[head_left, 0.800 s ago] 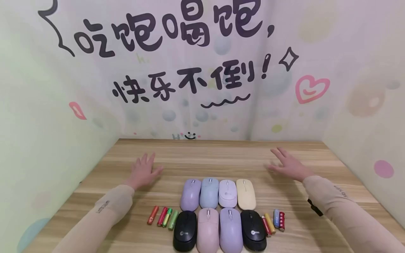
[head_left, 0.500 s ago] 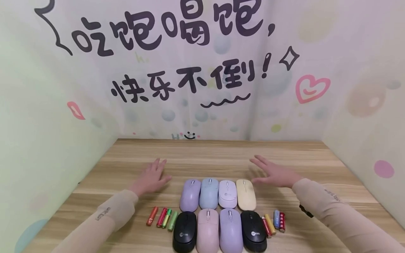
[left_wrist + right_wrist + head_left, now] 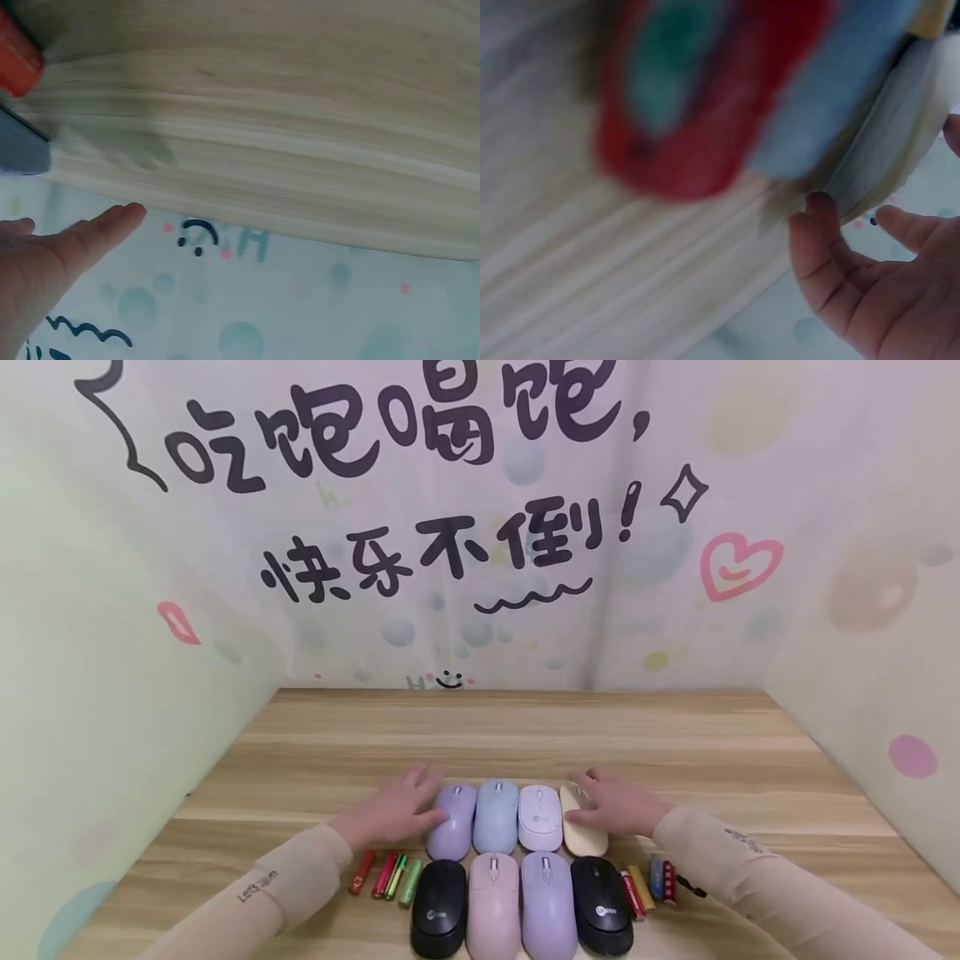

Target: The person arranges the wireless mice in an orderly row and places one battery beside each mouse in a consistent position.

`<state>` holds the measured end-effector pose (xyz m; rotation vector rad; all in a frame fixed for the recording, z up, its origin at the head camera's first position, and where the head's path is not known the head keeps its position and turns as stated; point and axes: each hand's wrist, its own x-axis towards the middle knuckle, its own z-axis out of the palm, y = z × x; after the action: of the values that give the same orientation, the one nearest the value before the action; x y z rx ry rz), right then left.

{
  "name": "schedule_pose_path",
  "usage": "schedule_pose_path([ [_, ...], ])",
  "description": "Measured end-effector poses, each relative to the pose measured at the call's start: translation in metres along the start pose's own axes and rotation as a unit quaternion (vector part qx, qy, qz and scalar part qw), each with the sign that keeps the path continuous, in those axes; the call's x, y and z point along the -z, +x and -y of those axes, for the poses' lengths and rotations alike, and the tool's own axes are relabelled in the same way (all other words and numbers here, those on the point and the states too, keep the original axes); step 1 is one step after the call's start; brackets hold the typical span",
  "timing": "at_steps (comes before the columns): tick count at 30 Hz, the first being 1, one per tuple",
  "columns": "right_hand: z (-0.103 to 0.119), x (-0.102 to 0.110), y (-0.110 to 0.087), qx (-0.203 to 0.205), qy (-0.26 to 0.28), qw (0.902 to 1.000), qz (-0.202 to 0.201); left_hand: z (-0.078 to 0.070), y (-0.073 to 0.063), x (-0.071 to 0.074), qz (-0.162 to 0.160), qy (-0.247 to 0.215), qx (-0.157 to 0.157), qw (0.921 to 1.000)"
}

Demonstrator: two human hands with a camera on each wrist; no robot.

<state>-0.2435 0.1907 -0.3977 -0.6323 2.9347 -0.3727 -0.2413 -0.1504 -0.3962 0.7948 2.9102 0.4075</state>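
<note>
My left hand (image 3: 393, 810) reaches in from the left, its fingers extended and its thumb right at the side of a purple computer mouse (image 3: 452, 833). At the other end of that back row, my right hand (image 3: 622, 802) overlaps a cream mouse (image 3: 589, 839), its thumb across the top. A light blue mouse (image 3: 496, 827) and a white-lilac mouse (image 3: 540, 822) stand between the hands. In the right wrist view, loosely bent fingers of the right hand (image 3: 885, 292) come close to the cream mouse (image 3: 900, 142). The left wrist view shows the left hand (image 3: 60, 259) with straight fingers.
The front row has a black mouse (image 3: 438, 910), a pink mouse (image 3: 493, 906), a second purple mouse (image 3: 548, 910) and another black mouse (image 3: 602, 910). Several batteries flank it, including a green one (image 3: 410, 885) and a yellow one (image 3: 642, 887). A printed curtain (image 3: 450, 635) hangs behind the table (image 3: 517, 727).
Both hands have moved inward and nearer, from the sides of the table to the two ends of the back row of mice. The mice and batteries have stayed in place.
</note>
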Motion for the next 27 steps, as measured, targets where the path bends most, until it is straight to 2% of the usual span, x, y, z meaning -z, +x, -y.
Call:
schedule_pose_path([
  [6, 0.012, 0.003, -0.002, -0.013, 0.015, 0.9995, 0.027, -0.018, 0.002, -0.002, 0.041, 0.031, -0.056, 0.9971],
  [11, 0.020, 0.004, -0.004, -0.038, 0.030, 0.9964, 0.070, -0.023, 0.003, -0.006, 0.052, 0.022, -0.095, 0.9939],
  [18, 0.028, 0.005, -0.004, -0.043, 0.025, 0.9942, 0.096, -0.023, 0.003, -0.010, 0.046, 0.016, -0.104, 0.9934],
  [23, 0.030, 0.005, -0.001, -0.042, -0.001, 0.9954, 0.087, -0.025, 0.002, -0.007, 0.041, 0.007, -0.107, 0.9934],
  [27, 0.029, 0.000, 0.004, -0.054, -0.023, 0.9971, 0.048, -0.026, 0.000, -0.007, 0.037, 0.022, -0.120, 0.9918],
])
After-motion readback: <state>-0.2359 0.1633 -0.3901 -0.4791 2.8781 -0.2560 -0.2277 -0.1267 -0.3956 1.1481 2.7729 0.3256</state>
